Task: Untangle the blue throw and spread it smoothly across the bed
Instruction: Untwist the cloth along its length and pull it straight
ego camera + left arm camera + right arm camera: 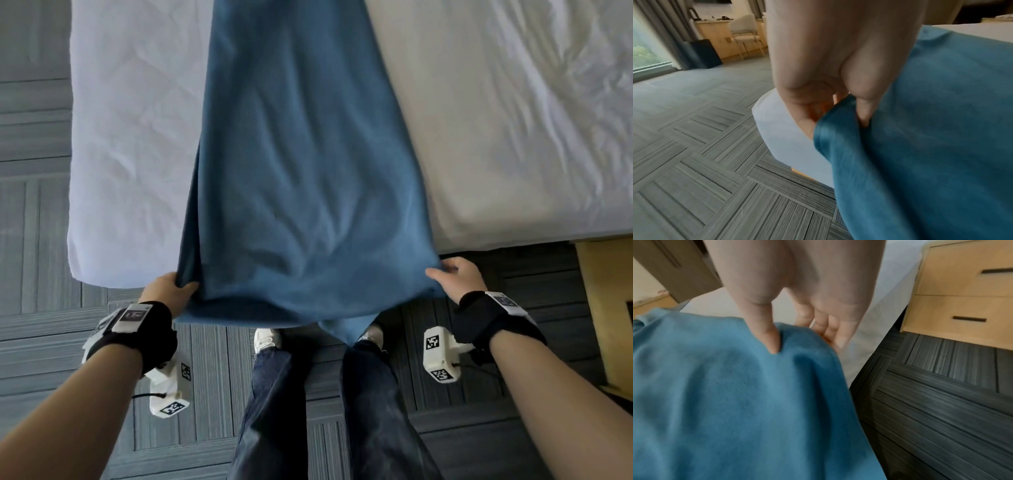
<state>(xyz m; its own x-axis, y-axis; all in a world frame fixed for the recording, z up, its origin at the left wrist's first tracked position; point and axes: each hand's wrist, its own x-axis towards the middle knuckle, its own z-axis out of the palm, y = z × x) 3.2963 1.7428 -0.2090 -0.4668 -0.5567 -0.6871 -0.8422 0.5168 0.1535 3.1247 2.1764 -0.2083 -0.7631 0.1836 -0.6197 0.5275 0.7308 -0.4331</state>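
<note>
The blue throw (301, 164) lies in a long strip up the middle of the white bed (130, 137), its near end hanging past the foot of the bed. My left hand (174, 287) pinches the throw's near left corner; the left wrist view shows the thumb and fingers of the left hand (830, 113) closed on the folded edge of the throw (931, 146). My right hand (452, 274) holds the near right corner. In the right wrist view the thumb of the right hand (772, 340) presses on top of the throw (725, 394), with the fingers under the edge.
Grey patterned carpet (34, 240) surrounds the bed. A wooden nightstand (962, 296) with drawers stands to the right of the bed. My legs and white shoes (267, 337) are at the foot. A desk and chair (744, 34) stand far left by the window.
</note>
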